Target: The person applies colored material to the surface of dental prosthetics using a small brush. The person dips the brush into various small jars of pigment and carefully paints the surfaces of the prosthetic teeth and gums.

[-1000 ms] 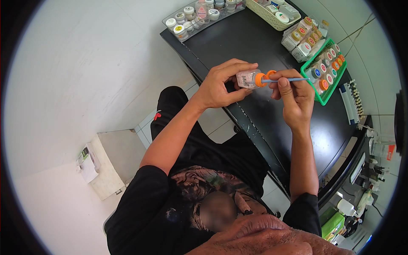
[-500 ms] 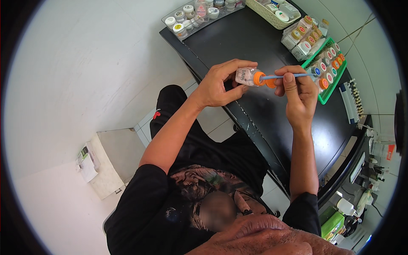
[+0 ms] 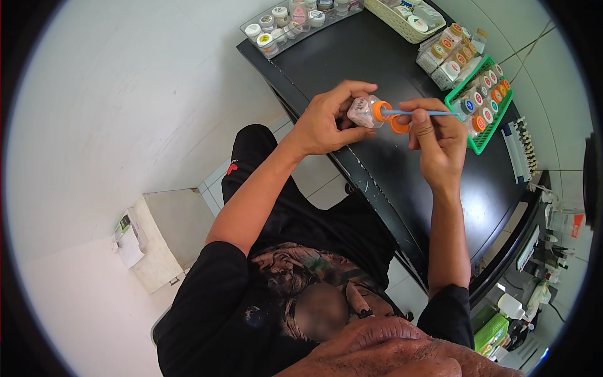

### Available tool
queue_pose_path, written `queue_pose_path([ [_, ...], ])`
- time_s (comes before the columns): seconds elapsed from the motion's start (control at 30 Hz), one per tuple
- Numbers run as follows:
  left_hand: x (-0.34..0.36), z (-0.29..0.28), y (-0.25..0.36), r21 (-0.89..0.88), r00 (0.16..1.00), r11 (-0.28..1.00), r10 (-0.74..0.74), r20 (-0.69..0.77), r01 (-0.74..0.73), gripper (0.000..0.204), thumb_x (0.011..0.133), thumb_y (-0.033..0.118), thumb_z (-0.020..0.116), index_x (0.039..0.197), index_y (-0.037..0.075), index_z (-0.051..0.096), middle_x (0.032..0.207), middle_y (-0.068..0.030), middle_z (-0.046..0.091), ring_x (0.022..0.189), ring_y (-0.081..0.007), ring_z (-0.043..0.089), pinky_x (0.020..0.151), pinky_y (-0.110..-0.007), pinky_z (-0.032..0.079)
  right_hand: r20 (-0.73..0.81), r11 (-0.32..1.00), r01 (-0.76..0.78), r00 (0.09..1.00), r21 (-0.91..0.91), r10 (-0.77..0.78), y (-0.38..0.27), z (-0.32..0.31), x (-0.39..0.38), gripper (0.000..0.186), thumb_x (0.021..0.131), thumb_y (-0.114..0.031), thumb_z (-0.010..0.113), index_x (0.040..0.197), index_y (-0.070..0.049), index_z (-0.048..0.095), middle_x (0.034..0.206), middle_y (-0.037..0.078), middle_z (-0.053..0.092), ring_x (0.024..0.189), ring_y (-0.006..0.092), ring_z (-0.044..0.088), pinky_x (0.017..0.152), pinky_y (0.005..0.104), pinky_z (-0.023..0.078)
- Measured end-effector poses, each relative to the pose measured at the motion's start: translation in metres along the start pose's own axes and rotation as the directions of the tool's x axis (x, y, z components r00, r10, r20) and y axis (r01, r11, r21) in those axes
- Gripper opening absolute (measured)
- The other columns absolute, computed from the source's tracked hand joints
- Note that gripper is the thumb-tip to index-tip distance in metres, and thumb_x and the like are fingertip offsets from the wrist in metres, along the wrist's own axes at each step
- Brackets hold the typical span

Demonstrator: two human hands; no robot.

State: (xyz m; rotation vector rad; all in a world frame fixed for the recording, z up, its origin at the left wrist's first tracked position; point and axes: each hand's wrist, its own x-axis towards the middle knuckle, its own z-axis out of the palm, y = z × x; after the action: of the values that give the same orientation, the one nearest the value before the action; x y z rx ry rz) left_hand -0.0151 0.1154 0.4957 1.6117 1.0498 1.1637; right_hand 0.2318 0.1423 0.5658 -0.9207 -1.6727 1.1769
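My left hand [image 3: 326, 122] is closed round a small clear bottle [image 3: 362, 113] of pale pink powder with an orange neck, tilted toward the right. My right hand [image 3: 436, 141] pinches a thin blue stick [image 3: 445, 113], whose left end is at the bottle's open mouth. An orange cap [image 3: 399, 127] is just under the stick, beside my right fingers; whether they hold it I cannot tell. Both hands are above the near edge of a black table [image 3: 440, 182]. Just right of my right hand is a green basket [image 3: 479, 149] of lidded bottles.
A clear tray [image 3: 273, 53] of jars, a cream basket [image 3: 402, 28] and a clear container [image 3: 433, 63] of bottles line the back. A shade guide strip [image 3: 521, 151] lies at right, near a cluttered counter [image 3: 527, 276]. A white wall is at left.
The bottle has turned slightly in my left hand, showing more of its mouth. My right hand with the stick shifted a little rightward, then back. The orange cap is more exposed.
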Motion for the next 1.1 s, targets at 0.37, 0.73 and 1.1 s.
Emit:
queue_pose_path([
  [0.37,-0.0010,-0.0007,-0.0045,-0.011,1.000,1.000,0.010,0.007,-0.010,0.064,0.090,0.004,0.092,0.148,0.005,0.064,0.115,-0.0020,0.077,0.084,-0.0015,0.062,0.069,-0.020,0.046,0.038,0.999,0.037,0.999,0.014,-0.038,0.0025,-0.0002,0.0004,0.026,0.118,-0.019,0.069,0.120,0.004,0.081,0.095,0.006,0.081,0.065,0.0040,0.058,0.058,0.0218,0.045],
  [0.73,-0.0002,-0.0059,0.0016,0.116,0.995,0.989,0.082,0.055,-0.088,0.070,0.088,0.005,0.088,0.155,0.006,0.069,0.121,-0.0024,0.073,0.083,-0.0063,0.063,0.072,-0.023,0.052,-0.005,0.998,0.052,0.999,0.034,-0.051,0.0022,-0.0020,0.0009,0.026,0.118,-0.018,0.067,0.119,0.004,0.081,0.098,0.007,0.080,0.067,0.0047,0.058,0.061,0.0222,0.046],
  [1.1,0.0028,-0.0033,-0.0007,-0.058,0.995,0.994,0.091,0.028,-0.089,0.068,0.091,-0.004,0.085,0.156,0.005,0.068,0.141,-0.0079,0.067,0.128,-0.0190,0.072,0.110,-0.035,0.062,0.050,0.999,0.002,0.999,0.055,-0.005,0.0048,-0.0014,0.0012,0.027,0.119,-0.018,0.067,0.122,0.005,0.080,0.100,0.008,0.080,0.069,0.0053,0.059,0.062,0.0227,0.047],
])
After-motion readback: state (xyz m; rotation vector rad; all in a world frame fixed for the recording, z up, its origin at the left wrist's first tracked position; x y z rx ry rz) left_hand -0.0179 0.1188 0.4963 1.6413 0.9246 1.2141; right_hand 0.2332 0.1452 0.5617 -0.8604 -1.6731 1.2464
